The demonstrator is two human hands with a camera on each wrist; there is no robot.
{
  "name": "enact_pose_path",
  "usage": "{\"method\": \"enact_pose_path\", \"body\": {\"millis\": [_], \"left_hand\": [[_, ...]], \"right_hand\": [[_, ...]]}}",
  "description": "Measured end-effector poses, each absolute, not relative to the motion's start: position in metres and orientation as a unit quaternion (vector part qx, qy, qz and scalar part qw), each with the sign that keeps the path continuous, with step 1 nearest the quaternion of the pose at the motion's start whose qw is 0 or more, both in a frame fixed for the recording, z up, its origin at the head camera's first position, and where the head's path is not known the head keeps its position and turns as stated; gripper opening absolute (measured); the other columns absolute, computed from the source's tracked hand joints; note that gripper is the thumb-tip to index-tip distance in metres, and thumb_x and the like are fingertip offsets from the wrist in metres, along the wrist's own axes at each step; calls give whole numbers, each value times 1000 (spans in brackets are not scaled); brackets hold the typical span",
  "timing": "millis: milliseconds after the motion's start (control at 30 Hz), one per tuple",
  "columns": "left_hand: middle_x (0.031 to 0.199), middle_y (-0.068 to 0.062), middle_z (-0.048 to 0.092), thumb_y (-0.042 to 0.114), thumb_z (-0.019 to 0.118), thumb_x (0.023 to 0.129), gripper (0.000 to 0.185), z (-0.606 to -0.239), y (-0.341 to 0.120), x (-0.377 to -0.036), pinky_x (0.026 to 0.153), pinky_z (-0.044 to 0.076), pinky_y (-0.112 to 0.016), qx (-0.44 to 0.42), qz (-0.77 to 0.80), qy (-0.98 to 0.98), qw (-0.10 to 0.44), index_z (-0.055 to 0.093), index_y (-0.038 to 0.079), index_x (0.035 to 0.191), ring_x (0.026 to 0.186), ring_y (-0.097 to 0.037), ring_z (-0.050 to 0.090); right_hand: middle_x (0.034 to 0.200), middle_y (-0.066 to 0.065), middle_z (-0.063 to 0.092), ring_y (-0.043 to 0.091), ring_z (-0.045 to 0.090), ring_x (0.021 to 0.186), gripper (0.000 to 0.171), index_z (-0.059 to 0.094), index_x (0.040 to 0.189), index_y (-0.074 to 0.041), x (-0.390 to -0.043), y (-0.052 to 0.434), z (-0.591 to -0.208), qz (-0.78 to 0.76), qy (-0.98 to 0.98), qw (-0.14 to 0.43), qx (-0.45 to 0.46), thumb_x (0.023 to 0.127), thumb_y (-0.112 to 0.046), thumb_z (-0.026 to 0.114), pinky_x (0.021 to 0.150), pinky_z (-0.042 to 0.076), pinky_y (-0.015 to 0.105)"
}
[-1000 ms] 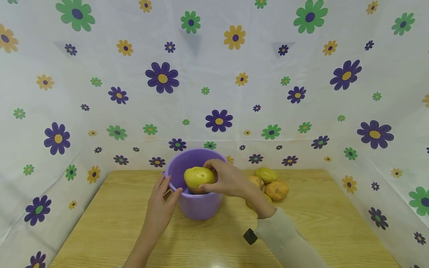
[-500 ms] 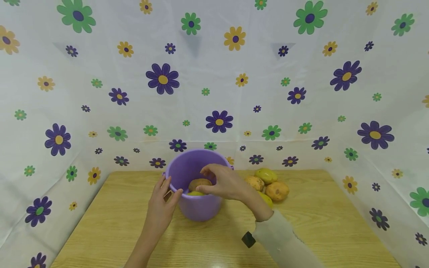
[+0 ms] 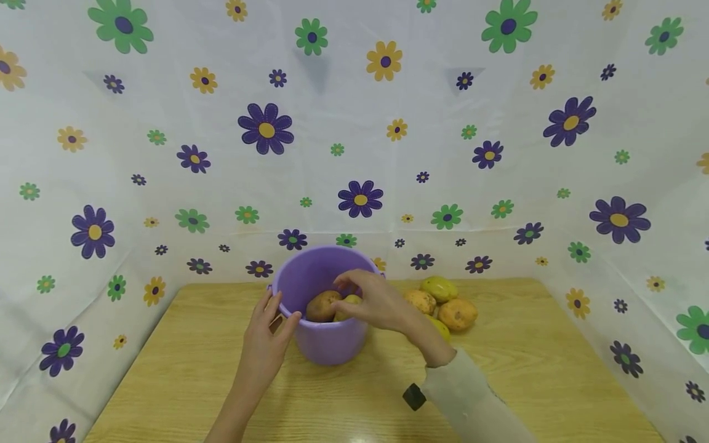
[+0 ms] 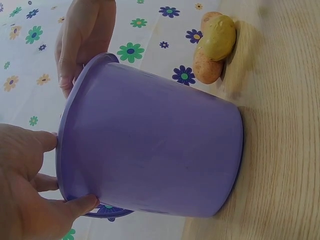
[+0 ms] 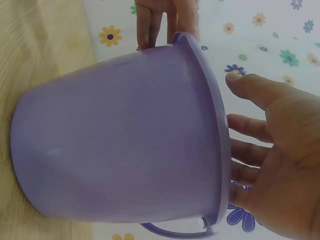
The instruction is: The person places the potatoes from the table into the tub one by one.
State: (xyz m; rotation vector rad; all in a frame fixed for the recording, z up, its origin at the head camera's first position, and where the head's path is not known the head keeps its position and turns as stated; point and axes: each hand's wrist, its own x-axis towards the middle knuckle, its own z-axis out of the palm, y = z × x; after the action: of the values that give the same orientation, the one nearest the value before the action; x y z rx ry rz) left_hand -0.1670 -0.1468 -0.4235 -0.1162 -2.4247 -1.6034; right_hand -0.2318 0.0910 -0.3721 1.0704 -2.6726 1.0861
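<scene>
A purple bucket (image 3: pixel 329 343) stands upright on the table. My left hand (image 3: pixel 264 338) holds its rim at the left, fingers and thumb spread along the edge. Over the bucket's mouth, toward the right side, hovers my right hand (image 3: pixel 379 303) with thumb and fingers parted. Inside the bucket a brown potato (image 3: pixel 321 306) lies beside a smooth yellow mango-like fruit (image 3: pixel 351 300), which my right hand partly covers. The right wrist view has the right hand (image 5: pixel 280 160) with its fingers spread beyond the rim and nothing in its grasp.
Right of the bucket a small group rests on the wooden table (image 3: pixel 526 369): brown potatoes (image 3: pixel 458 315) and yellow mango-like fruits (image 3: pixel 439 288). A purple bail handle (image 5: pixel 175 232) hangs at the bucket's side. Behind rises a white flowered sheet (image 3: pixel 310 166).
My right hand lowered the yellow fruit into the bucket and let it go. The fruit has settled right of the brown potato. My left hand has stayed on the rim.
</scene>
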Motion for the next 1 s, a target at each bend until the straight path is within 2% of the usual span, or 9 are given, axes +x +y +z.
{"method": "enact_pose_path", "body": {"millis": [267, 600, 867, 1000], "left_hand": [[169, -18, 18, 26, 66, 104, 70, -424, -148, -165, 113, 46, -39, -38, -548, -828, 113, 34, -5, 157, 141, -38, 46], [169, -20, 18, 26, 66, 104, 70, -423, -148, -166, 113, 45, -38, -42, -551, -825, 115, 34, -6, 157, 143, -38, 44], [169, -20, 17, 26, 66, 104, 70, -421, -148, -165, 114, 44, -41, -44, -555, -823, 113, 33, -7, 157, 144, -39, 43], [169, -19, 17, 27, 66, 104, 70, -421, -148, -166, 114, 45, -41, -40, -552, -825, 110, 33, -6, 157, 143, -38, 44]], "right_hand": [[118, 6, 69, 19, 64, 104, 41, 65, 128, -2, -231, 106, -370, 372, -860, 48, 346, 96, -23, 77, 90, 59, 33], [116, 6, 70, 20, 64, 104, 37, 66, 127, -2, -230, 128, -366, 387, -855, 81, 334, 96, -19, 77, 91, 60, 43], [123, 13, 70, 31, 63, 109, 42, 64, 133, 0, -230, 149, -367, 406, -858, 73, 306, 98, -22, 74, 94, 58, 50], [123, 13, 70, 33, 63, 109, 44, 63, 135, 0, -230, 159, -368, 405, -860, 80, 300, 98, -22, 74, 93, 58, 50]]}}
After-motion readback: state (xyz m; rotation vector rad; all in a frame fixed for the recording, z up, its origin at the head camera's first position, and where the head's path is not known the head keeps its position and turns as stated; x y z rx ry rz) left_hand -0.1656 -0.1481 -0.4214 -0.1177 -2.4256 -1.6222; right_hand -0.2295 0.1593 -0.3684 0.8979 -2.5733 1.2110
